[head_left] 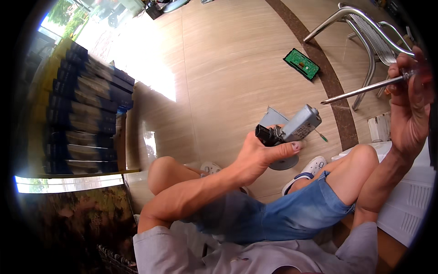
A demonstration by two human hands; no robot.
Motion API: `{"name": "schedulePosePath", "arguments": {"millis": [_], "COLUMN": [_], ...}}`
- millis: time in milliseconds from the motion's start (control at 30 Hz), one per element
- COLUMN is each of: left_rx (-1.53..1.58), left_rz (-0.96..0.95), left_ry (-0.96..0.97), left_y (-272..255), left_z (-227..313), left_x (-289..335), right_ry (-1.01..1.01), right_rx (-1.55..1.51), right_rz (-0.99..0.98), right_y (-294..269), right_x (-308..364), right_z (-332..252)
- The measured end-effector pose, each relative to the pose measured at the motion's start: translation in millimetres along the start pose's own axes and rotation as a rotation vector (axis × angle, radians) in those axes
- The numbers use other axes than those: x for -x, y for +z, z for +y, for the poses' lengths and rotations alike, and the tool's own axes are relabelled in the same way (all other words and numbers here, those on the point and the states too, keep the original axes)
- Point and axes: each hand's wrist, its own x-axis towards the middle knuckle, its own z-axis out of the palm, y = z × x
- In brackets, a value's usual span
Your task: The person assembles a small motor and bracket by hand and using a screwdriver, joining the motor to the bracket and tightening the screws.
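Note:
My left hand (258, 157) is closed around a grey metal assembly (302, 124), thumb laid along its lower side. A boxy grey body, a flat grey plate (275, 117) and a black block (263, 135) belong to it; its exact kind is unclear. Under the thumb shows a round grey disc (285, 163); whether it is joined on is hidden. Raised at the far right, my right hand (406, 107) grips a screwdriver (365, 92) with a long steel shaft and a reddish handle. The tip points left toward the assembly, apart from it. A thin green-tipped piece (322, 135) shows beside the assembly.
A green circuit board (302, 64) in a black frame lies on the tiled floor (219, 68). Metal-framed chair (372, 45) stands at upper right. Stacked blue and yellow boxes (84, 109) rise on the left. A white vented casing (410, 192) sits by my right side.

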Motion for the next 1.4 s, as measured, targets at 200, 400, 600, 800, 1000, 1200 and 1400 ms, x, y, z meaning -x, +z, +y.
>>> {"name": "schedulePosePath", "arguments": {"millis": [200, 400, 600, 800, 1000, 1200, 1400], "left_rx": [0.029, 0.029, 0.094, 0.069, 0.055, -0.007, 0.036], "left_rz": [0.006, -0.001, -0.019, -0.056, -0.062, -0.099, -0.047], "left_ry": [0.012, 0.040, 0.033, 0.009, -0.007, -0.058, -0.002], "left_y": [1.1, -0.9, -0.6, -0.2, 2.3, -4.6, -2.1], "left_z": [-7.4, -9.2, -6.5, -5.7, -2.3, -3.7, -6.3], "left_x": [5.3, 3.6, 7.7, 10.5, 12.4, 12.2, 12.1], "right_ry": [0.041, 0.128, 0.066, 0.111, 0.110, 0.119, 0.142], "right_rx": [0.153, 0.204, 0.263, 0.231, 0.346, 0.343, 0.278], "right_rz": [0.026, 0.002, 0.035, 0.024, -0.113, -0.104, -0.073], "right_y": [26.1, 53.7, 61.7, 61.8, 42.6, 40.9, 48.6], "right_x": [4.4, 5.6, 8.1, 8.6, 9.6, 11.9, 11.9], "right_z": [4.4, 15.0, 13.4, 13.4, 17.2, 21.1, 22.2]}}
